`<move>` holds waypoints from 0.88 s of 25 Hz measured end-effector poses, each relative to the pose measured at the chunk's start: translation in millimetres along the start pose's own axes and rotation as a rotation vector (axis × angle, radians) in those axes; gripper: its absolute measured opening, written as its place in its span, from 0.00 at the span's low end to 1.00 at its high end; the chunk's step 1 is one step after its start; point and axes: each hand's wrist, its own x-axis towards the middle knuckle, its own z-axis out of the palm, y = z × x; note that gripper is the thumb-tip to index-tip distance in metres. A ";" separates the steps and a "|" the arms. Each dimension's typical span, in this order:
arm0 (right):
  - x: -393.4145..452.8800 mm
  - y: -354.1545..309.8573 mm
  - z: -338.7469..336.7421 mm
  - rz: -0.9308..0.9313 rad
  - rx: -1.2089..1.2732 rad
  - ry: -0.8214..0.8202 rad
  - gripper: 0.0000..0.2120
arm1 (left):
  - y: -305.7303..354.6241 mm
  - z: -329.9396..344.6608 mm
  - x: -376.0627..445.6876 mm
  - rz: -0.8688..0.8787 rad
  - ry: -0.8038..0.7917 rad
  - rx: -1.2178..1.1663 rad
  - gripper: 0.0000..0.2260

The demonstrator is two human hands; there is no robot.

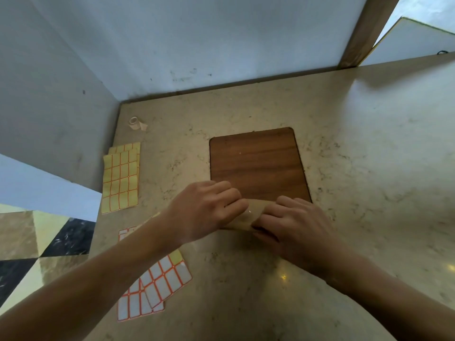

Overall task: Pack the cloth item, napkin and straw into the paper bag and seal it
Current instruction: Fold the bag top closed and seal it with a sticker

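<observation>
A brown paper bag (248,216) lies on the counter at the near edge of the wooden board (258,163), mostly hidden under both hands. My left hand (204,210) presses on its left part with fingers curled over the folded top. My right hand (295,225) covers its right part, fingers bent onto the paper. A small shiny spot, perhaps tape, shows on the bag between the hands. No cloth item, napkin or straw shows anywhere.
Yellow label sheets (120,178) lie at the left. White, orange-lined label sheets (157,284) lie under my left forearm. A small tape roll (135,123) sits near the back left corner. Walls close the back and left.
</observation>
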 end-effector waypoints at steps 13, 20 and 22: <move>3.1 -0.2 2.7 0.051 0.062 0.000 0.18 | 5.4 -3.7 6.7 -0.027 -0.074 -0.139 0.12; 4.0 -4.9 -4.3 0.092 0.063 -0.053 0.12 | 4.5 -5.4 9.9 -0.079 -0.147 -0.261 0.05; 5.0 -6.7 -8.1 0.104 0.072 -0.089 0.10 | 2.9 -5.6 11.4 -0.097 -0.169 -0.294 0.06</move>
